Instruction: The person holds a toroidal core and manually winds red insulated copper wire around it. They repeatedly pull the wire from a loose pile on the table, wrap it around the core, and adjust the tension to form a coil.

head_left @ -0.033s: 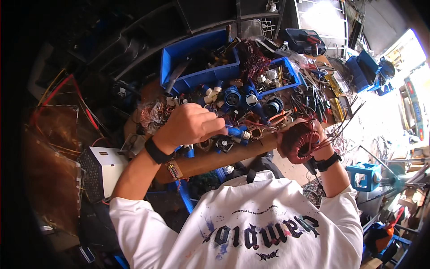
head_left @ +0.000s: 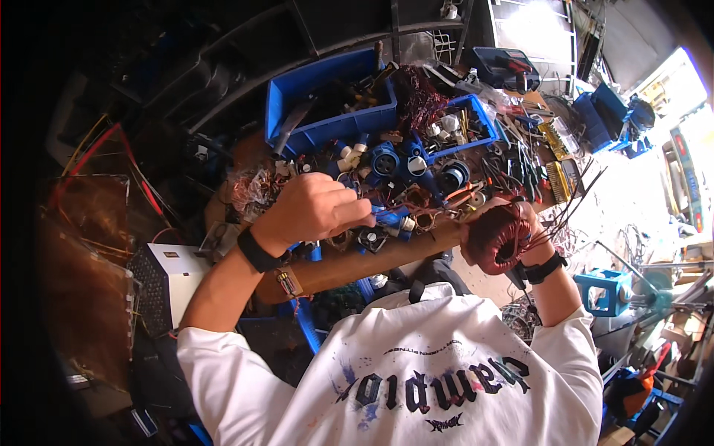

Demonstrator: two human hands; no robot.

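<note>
1. Head camera: our right hand [head_left: 529, 215] grasps one dark red wound ring coil [head_left: 483, 241], with its fingers partly hidden behind the ring.
2. Our left hand [head_left: 316, 212] is raised, fingers curled in toward the thumb; we cannot tell whether anything thin is pinched there.
3. We find the ring coil to the right of our left hand, well apart from it, by the right part of the near edge of the bench [head_left: 338, 273].
4. We wear two black wristbands [head_left: 260, 251], one per wrist.
5. Between our hands, near that edge, we count one small black fan [head_left: 372, 238]; one round blue socket [head_left: 384, 161] lies farther in.
6. Toward the bench's far edge we count one large blue crate [head_left: 342, 126] and, right of it, one smaller blue tray [head_left: 487, 123], with one heap of dark red wire [head_left: 422, 93] between.
7. Near the right edge we see two yellow cases [head_left: 563, 180], beside pliers [head_left: 524, 167] too jumbled to count.
</note>
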